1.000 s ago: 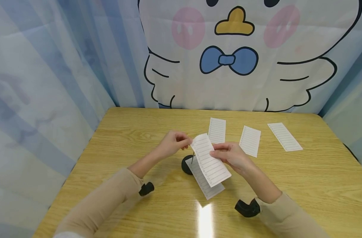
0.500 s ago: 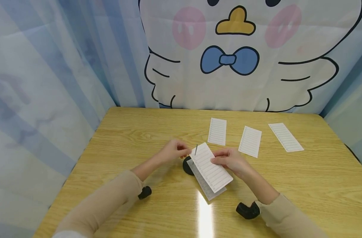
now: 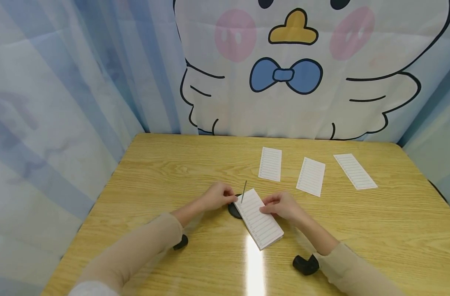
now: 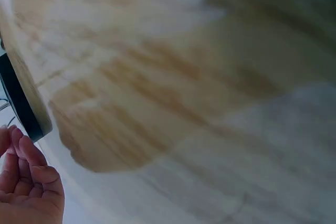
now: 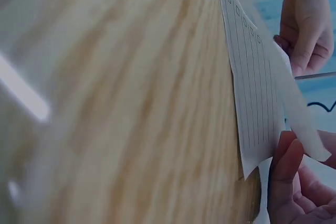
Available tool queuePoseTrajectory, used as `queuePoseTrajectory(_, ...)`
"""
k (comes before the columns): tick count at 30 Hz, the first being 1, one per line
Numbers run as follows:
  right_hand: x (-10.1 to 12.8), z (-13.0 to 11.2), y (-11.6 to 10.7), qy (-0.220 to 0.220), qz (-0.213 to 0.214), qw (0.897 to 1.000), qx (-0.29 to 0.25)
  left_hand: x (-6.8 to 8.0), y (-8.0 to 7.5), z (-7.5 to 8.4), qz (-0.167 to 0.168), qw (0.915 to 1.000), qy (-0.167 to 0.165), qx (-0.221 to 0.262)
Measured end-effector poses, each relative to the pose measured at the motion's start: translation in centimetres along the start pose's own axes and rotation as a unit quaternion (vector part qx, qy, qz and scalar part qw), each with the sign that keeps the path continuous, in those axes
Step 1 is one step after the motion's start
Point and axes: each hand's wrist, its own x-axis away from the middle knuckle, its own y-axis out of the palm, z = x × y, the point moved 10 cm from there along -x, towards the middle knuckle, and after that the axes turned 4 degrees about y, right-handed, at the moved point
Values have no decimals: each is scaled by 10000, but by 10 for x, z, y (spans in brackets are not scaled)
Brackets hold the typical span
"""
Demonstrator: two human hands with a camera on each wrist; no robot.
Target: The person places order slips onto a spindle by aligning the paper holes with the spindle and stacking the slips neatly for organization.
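Note:
A thin metal spike [image 3: 244,192] rises from a round black base [image 3: 233,211] and pokes up through the upper left part of a lined paper slip [image 3: 262,220]. My left hand [image 3: 221,197] pinches that slip's left corner beside the spike. On the opposite long edge, my right hand [image 3: 282,206] holds the slip between thumb and fingers. Another lined slip [image 5: 252,87] lies beneath, seen in the right wrist view, mostly hidden from above. In the left wrist view, the black base [image 4: 20,98] stands just beyond my curled left fingers.
Three more lined slips lie apart on the wooden table [image 3: 165,164]: one slip [image 3: 270,164] behind the spike, a second slip [image 3: 311,176] to its right, a third slip [image 3: 355,171] farther right. A cartoon curtain [image 3: 284,111] hangs behind the table.
The upper slip has come down along the spike, which now sticks up through it, and covers nearly all of the lower slip. Both hands have lowered with it.

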Motion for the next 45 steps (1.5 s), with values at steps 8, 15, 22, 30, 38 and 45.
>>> queuePoseTrajectory(8,-3,-2,2,-89,97,9985,535,-2,0,0,98,9995,105,-291)
queuePoseTrajectory(15,-3,-6,1,-194,205,9955,910,-3,0,0,193,9989,106,-410)
queuePoseTrajectory(22,-5,-6,2,-251,267,9928,1141,-1,0,1,236,9987,5,-454)
queuePoseTrajectory(30,-6,-8,3,-405,363,9880,1444,0,2,-1,264,9983,-34,-525)
queuePoseTrajectory(38,-5,-9,4,-515,418,9840,1655,-1,3,-6,319,9990,-148,-264)
queuePoseTrajectory(45,-3,-9,4,-597,396,9845,1598,-1,3,-18,444,9967,-439,523)
